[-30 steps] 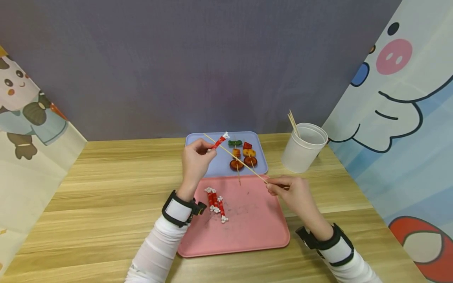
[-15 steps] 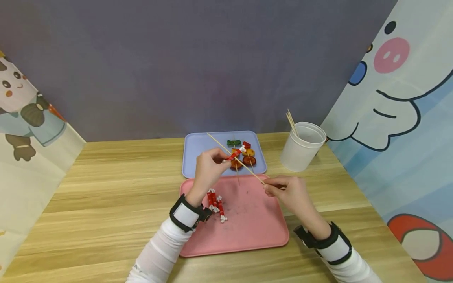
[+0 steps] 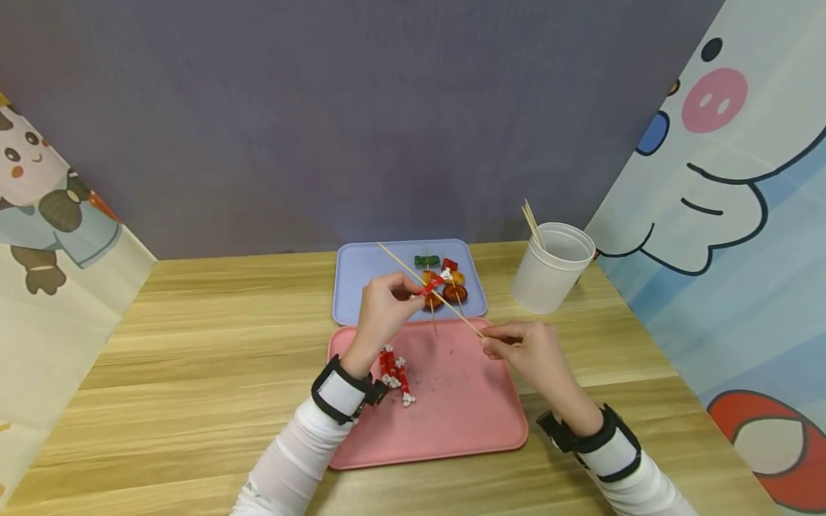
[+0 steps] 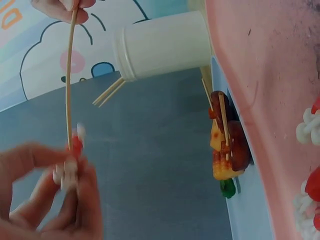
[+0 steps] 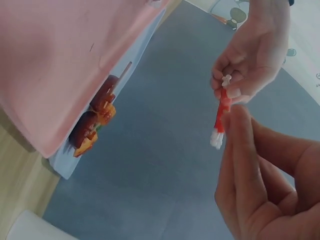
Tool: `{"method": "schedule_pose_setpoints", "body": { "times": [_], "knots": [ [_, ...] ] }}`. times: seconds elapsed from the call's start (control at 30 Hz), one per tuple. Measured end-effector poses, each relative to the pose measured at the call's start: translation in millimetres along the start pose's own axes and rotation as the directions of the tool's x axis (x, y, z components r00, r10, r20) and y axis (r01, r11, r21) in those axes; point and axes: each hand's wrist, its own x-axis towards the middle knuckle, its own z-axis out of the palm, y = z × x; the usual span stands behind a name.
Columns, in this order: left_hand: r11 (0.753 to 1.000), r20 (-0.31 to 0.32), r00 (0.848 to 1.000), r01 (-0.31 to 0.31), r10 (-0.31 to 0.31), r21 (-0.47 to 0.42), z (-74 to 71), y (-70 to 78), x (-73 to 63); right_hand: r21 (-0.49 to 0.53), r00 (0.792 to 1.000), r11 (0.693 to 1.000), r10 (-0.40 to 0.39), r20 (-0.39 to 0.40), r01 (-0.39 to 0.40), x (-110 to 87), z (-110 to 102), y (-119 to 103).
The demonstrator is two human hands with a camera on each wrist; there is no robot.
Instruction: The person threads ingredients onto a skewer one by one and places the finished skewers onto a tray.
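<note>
My left hand (image 3: 381,312) pinches a red toy piece with white knobby ends (image 3: 435,284) between thumb and fingers. A thin bamboo skewer (image 3: 463,318) slants across that piece, its far tip beyond the left hand. Near the skewer's lower end, my right hand (image 3: 532,351) pinches it between thumb and fingertips. In the right wrist view, the red piece (image 5: 223,112) shows both white ends. In the left wrist view, the skewer (image 4: 69,90) runs down to the blurred left fingers; whether it pierces the piece I cannot tell. Similar red pieces (image 3: 404,381) lie on the pink tray (image 3: 464,423).
Behind the pink tray lies a blue tray (image 3: 353,287) bearing two skewers of toy food (image 3: 454,294), partly behind my left hand. A white tub (image 3: 545,283) with several bamboo skewers (image 3: 532,223) stands at the back right. A grey panel (image 3: 374,129) rises behind the wooden table (image 3: 213,358).
My left hand has moved right and slightly down with the red piece, from the skewer's far part to nearer its middle. The right hand holds the skewer almost still.
</note>
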Motion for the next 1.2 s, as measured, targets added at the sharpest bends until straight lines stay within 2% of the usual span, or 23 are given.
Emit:
{"method": "schedule_pose_setpoints", "body": {
  "times": [0.1, 0.17, 0.43, 0.67, 0.87, 1.2],
  "knots": [
    [1.0, 0.085, 0.996, 0.007, -0.008, 0.014, 6.2, 2.0, -4.4, 0.008, 1.0, 1.0, 0.025, 0.016, -0.025, 0.5, 1.2, 0.5],
    [0.999, 0.12, 0.993, 0.005, -0.009, 0.034, 9.7, 3.0, -6.7, 0.012, 0.999, 0.999, 0.04, 0.028, -0.04, 1.1, 2.2, 1.1],
    [0.998, 0.115, 0.993, -0.014, 0.008, 0.056, 15.4, 1.4, -8.4, -0.037, 0.998, 0.998, 0.05, 0.033, -0.049, 2.6, 4.2, 4.2],
    [0.998, 0.209, 0.978, -0.029, 0.019, 0.048, 19.4, 2.8, -10.7, -0.047, 0.998, 0.998, 0.034, 0.043, -0.032, 1.8, 5.5, 3.1],
    [0.998, 0.197, 0.98, -0.038, 0.027, 0.052, 23.3, 2.0, -12.8, -0.026, 0.998, 0.999, 0.045, 0.052, -0.043, 1.2, 6.3, 4.1],
    [0.996, 0.196, 0.98, -0.046, 0.03, 0.081, 24.3, 0.4, -13.0, -0.056, 0.999, 0.998, 0.021, 0.047, -0.018, 2.1, 6.0, 5.5]
  ]
}}
